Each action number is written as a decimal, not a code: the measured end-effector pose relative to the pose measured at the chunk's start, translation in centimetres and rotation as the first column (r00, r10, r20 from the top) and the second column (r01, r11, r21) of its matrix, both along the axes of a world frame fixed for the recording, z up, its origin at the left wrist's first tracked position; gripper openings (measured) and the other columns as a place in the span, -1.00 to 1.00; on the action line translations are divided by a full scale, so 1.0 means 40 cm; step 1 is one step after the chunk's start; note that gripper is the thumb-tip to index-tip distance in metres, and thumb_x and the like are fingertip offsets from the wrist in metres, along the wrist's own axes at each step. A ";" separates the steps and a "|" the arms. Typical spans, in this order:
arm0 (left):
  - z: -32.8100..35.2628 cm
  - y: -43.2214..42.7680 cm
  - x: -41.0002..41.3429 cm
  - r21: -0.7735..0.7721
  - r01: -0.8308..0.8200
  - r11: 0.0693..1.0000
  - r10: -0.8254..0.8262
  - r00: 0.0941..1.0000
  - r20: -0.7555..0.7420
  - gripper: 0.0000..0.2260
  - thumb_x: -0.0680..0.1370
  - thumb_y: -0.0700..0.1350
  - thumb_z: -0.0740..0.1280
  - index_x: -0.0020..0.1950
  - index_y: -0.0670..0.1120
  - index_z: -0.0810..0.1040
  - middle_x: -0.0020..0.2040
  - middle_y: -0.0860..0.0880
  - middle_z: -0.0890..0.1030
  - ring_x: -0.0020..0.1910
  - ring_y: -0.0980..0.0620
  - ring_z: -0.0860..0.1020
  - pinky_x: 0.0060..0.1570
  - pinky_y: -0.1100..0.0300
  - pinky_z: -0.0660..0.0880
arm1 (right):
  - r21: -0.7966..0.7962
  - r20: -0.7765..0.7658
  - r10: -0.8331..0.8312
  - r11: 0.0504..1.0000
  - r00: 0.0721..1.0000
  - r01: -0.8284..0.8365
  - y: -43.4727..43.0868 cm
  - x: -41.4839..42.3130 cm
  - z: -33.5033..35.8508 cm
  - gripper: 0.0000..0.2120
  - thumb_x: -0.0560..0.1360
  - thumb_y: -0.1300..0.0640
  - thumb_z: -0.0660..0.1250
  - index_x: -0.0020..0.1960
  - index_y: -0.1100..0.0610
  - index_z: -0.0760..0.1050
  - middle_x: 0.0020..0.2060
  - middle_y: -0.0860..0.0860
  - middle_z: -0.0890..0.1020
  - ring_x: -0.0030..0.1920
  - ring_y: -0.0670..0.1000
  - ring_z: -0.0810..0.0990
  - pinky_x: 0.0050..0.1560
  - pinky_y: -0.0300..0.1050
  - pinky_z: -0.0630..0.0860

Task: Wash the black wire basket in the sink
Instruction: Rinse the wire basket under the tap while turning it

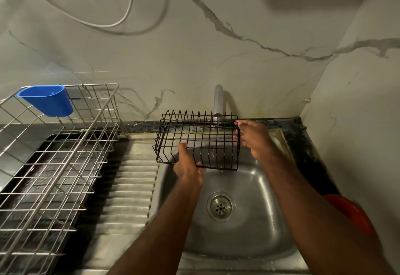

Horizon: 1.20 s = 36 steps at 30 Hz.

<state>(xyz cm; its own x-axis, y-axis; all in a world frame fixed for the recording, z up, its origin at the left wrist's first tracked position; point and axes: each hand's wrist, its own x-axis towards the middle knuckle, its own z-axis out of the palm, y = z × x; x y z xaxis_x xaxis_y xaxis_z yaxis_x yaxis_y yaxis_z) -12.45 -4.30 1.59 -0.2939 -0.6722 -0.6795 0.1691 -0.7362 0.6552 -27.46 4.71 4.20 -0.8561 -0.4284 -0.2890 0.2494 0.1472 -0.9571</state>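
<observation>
Steel sink at centre, drain bare. Silver dish rack on counter at left, blue cup hooked on its rim. Black wire basket held above sink, under tap; thin water stream passes through. Left hand grips near edge, right hand grips right end. Hands apart.
</observation>
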 end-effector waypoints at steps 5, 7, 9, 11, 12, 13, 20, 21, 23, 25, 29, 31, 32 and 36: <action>0.002 -0.002 -0.007 -0.001 -0.006 1.000 0.006 1.000 -0.002 -0.60 0.55 0.09 0.37 0.23 -0.15 0.45 0.06 -0.23 0.61 -0.03 -0.16 0.62 0.12 -0.15 0.59 | 0.016 -0.004 -0.007 1.000 1.000 0.007 -0.002 -0.002 0.006 -0.85 0.62 0.19 0.22 0.09 0.13 0.56 -0.10 0.14 0.55 -0.15 0.12 0.59 -0.23 -0.12 0.55; 0.005 -0.002 -0.007 -0.003 -0.001 1.000 0.001 1.000 0.001 -0.64 0.55 0.09 0.36 0.19 -0.14 0.46 0.04 -0.23 0.62 -0.04 -0.16 0.63 0.10 -0.13 0.60 | 0.012 0.003 -0.008 1.000 1.000 0.008 -0.005 -0.004 0.007 -0.84 0.62 0.19 0.21 0.09 0.13 0.56 -0.10 0.14 0.53 -0.16 0.11 0.58 -0.23 -0.13 0.54; 0.006 -0.002 -0.006 -0.004 0.007 1.000 -0.007 1.000 0.003 -0.71 0.56 0.08 0.35 0.06 -0.14 0.48 0.02 -0.22 0.62 -0.06 -0.15 0.63 0.05 -0.11 0.60 | 0.018 0.005 -0.005 1.000 1.000 0.005 -0.008 -0.005 0.007 -0.82 0.62 0.18 0.22 0.13 0.16 0.56 -0.09 0.14 0.53 -0.18 0.10 0.59 -0.20 -0.12 0.54; 0.006 -0.002 -0.008 0.005 0.008 1.000 -0.008 1.000 0.000 -0.77 0.57 0.07 0.34 -0.06 -0.09 0.47 -0.01 -0.21 0.62 -0.09 -0.14 0.63 0.05 -0.09 0.58 | 0.026 0.006 0.002 1.000 1.000 -0.002 -0.010 -0.006 0.009 -0.80 0.61 0.17 0.25 0.18 0.19 0.56 -0.07 0.14 0.56 -0.15 0.11 0.60 -0.15 -0.08 0.56; 0.008 -0.001 -0.008 0.008 0.005 1.000 -0.005 1.000 -0.003 -0.78 0.57 0.06 0.34 -0.08 -0.08 0.46 -0.03 -0.20 0.62 -0.10 -0.13 0.63 0.06 -0.10 0.58 | 0.027 0.008 0.005 1.000 1.000 -0.005 -0.011 -0.006 0.010 -0.79 0.61 0.16 0.26 0.19 0.19 0.55 -0.07 0.14 0.56 -0.14 0.11 0.61 -0.14 -0.08 0.57; 0.010 -0.001 -0.008 0.009 0.003 1.000 -0.003 1.000 -0.007 -0.79 0.57 0.06 0.34 -0.08 -0.08 0.47 -0.03 -0.20 0.62 -0.11 -0.13 0.63 0.06 -0.10 0.58 | 0.027 0.008 0.007 1.000 1.000 -0.007 -0.012 -0.005 0.010 -0.79 0.60 0.15 0.27 0.18 0.19 0.55 -0.07 0.14 0.56 -0.13 0.12 0.61 -0.14 -0.07 0.57; 0.002 0.005 -0.009 0.032 0.015 0.999 -0.015 1.000 -0.023 -0.80 0.54 0.05 0.34 -0.05 -0.08 0.49 0.19 -0.28 0.61 0.08 -0.22 0.63 0.14 -0.14 0.55 | 0.039 -0.002 0.000 0.999 1.000 0.000 0.004 -0.005 0.016 -0.83 0.57 0.14 0.33 0.11 0.19 0.56 -0.06 0.20 0.57 -0.12 0.14 0.57 0.05 0.15 0.59; -0.002 0.010 -0.010 0.034 0.022 0.999 -0.021 1.000 -0.021 -0.78 0.53 0.06 0.34 -0.02 -0.08 0.49 0.22 -0.28 0.60 0.11 -0.23 0.62 0.16 -0.15 0.55 | 0.038 -0.006 -0.005 0.999 1.000 0.005 0.010 -0.004 0.017 -0.86 0.57 0.15 0.33 0.08 0.18 0.56 -0.06 0.25 0.57 -0.13 0.14 0.57 0.03 0.15 0.58; -0.012 0.020 -0.014 0.023 0.046 0.999 -0.046 0.999 -0.018 -0.71 0.52 0.09 0.34 0.08 -0.09 0.52 0.21 -0.28 0.60 0.12 -0.22 0.62 0.15 -0.16 0.57 | 0.043 -0.018 -0.025 0.999 1.000 0.026 0.027 -0.003 0.019 -0.88 0.57 0.15 0.33 0.06 0.18 0.56 0.03 0.37 0.58 -0.12 0.18 0.59 -0.08 0.07 0.59; -0.017 0.034 -0.014 0.027 0.071 0.997 -0.071 0.997 -0.024 -0.64 0.53 0.11 0.32 0.21 -0.08 0.53 0.21 -0.26 0.59 0.12 -0.21 0.60 0.12 -0.14 0.57 | 0.071 -0.031 -0.038 0.997 0.999 0.040 0.052 -0.004 0.019 -0.83 0.58 0.14 0.33 0.09 0.22 0.55 0.07 0.35 0.59 -0.08 0.24 0.62 -0.12 0.03 0.60; -0.025 0.055 -0.013 0.026 0.104 0.994 -0.104 0.994 -0.015 -0.58 0.53 0.13 0.29 0.33 -0.03 0.51 0.32 -0.26 0.53 0.21 -0.22 0.56 0.13 -0.17 0.56 | 0.074 -0.019 -0.063 0.995 0.998 0.064 0.097 -0.001 0.002 -0.89 0.56 0.12 0.35 0.03 0.14 0.58 -0.01 0.24 0.64 -0.08 0.20 0.64 -0.15 0.04 0.63; -0.031 0.064 -0.013 0.023 0.114 0.993 -0.114 0.993 0.004 -0.53 0.55 0.13 0.29 0.40 -0.04 0.46 0.40 -0.28 0.46 0.30 -0.27 0.51 0.20 -0.20 0.53 | 0.079 -0.010 -0.062 0.995 0.998 0.063 0.118 0.000 -0.013 -0.89 0.55 0.11 0.35 0.04 0.12 0.58 0.02 0.22 0.65 -0.03 0.20 0.66 -0.16 0.01 0.64; -0.034 0.068 -0.011 0.024 0.115 0.993 -0.115 0.993 0.012 -0.51 0.56 0.11 0.29 0.44 -0.06 0.43 0.42 -0.27 0.43 0.33 -0.27 0.49 0.21 -0.19 0.53 | 0.090 -0.002 -0.057 0.994 0.998 0.057 0.129 0.000 -0.023 -0.85 0.55 0.11 0.35 0.08 0.13 0.58 0.03 0.20 0.65 -0.03 0.18 0.66 -0.13 0.02 0.64; -0.044 0.074 0.002 -0.021 0.148 0.989 -0.147 0.986 0.074 -0.47 0.59 0.11 0.28 0.47 -0.13 0.38 0.07 -0.16 0.51 0.10 -0.15 0.54 0.20 -0.10 0.52 | 0.277 -0.360 -0.090 0.940 0.929 0.199 0.164 0.010 -0.027 -0.81 0.53 0.13 0.35 0.12 0.15 0.57 -0.05 0.03 0.65 -0.15 -0.03 0.61 -0.25 -0.27 0.51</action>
<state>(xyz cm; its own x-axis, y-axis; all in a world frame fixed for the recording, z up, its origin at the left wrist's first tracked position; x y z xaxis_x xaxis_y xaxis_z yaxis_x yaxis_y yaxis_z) -12.38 -1.32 -0.18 -0.3417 -0.6431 -0.6853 0.0113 -0.7319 0.6813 -27.07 11.29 3.11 -0.9707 -0.2304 -0.0684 -0.0386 0.4306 -0.9017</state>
